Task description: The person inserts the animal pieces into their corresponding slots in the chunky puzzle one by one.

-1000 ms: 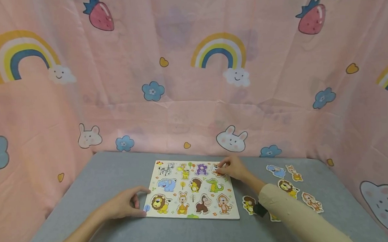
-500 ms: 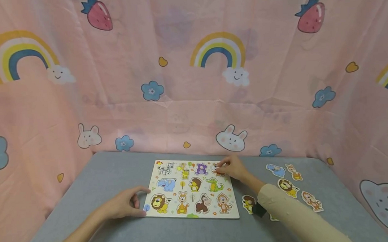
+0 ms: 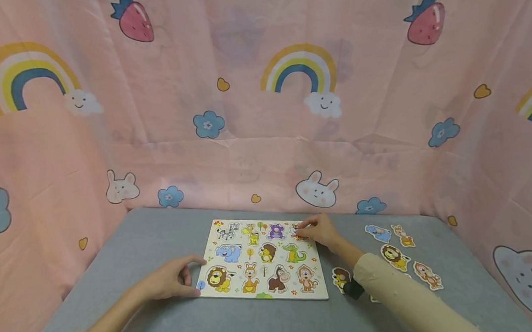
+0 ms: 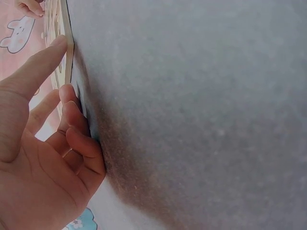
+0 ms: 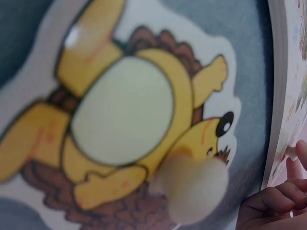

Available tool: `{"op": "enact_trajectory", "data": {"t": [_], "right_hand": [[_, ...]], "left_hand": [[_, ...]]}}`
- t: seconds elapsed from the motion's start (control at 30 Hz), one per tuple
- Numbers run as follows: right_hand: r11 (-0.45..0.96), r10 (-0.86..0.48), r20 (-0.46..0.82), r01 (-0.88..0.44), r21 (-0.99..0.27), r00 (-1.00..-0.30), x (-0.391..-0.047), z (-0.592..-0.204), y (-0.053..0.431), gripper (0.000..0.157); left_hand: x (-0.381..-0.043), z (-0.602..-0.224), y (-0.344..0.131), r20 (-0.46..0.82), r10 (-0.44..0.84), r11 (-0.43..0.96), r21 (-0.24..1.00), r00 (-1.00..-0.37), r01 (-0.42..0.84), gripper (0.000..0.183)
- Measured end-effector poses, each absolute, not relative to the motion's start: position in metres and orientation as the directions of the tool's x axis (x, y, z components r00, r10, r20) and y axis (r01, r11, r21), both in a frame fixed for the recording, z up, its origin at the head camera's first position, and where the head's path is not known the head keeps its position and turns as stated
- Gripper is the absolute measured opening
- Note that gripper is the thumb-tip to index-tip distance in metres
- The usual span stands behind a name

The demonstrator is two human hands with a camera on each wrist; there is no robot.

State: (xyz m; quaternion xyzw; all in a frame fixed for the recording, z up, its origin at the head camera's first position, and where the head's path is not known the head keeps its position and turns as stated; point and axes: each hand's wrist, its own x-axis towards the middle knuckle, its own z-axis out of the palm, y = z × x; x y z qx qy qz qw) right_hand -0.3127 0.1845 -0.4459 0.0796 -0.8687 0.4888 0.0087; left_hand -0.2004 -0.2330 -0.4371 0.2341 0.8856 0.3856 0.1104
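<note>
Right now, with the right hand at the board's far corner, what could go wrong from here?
The right sleeve passes over loose pieces; pulling back low might drag the hedgehog piece.
The left hand touches the board only at its left side, so a hard push could slide it.
The right hand hides part of the corner piece, so poor seating might go unnoticed.

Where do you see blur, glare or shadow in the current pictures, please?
Head view: the animal board looks evenly lit, its pictures readable; left wrist: a soft, dark shadow falls on the gray table beside the left hand; right wrist: the hedgehog piece looms large, its pale knob blurred, with a small glare spot on one leg.
</note>
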Motion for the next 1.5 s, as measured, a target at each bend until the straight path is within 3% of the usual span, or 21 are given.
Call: {"op": "enact_trajectory", "data": {"t": [0.67,1.03,1.5], "right_hand": [[0.502,-0.041,0.033,-0.049,-0.864,-0.999,-0.308,-0.444,0.176,0.011],[0.504,-0.068,0.03,-0.06,-0.862,-0.997,-0.313,-0.444,0.185,0.014],[0.446,-0.166,0.054,-0.124,-0.887,-0.985,-0.305,-0.398,0.251,0.041]], "left_hand": [[-0.201,-0.439,-0.234,-0.027,0.5,0.596,0.736,-0.866,0.321,0.067],[-0.202,-0.436,-0.233,-0.035,0.502,0.588,0.746,-0.864,0.312,0.067],[-0.203,-0.438,-0.235,-0.02,0.516,0.583,0.741,-0.857,0.334,0.068]]}}
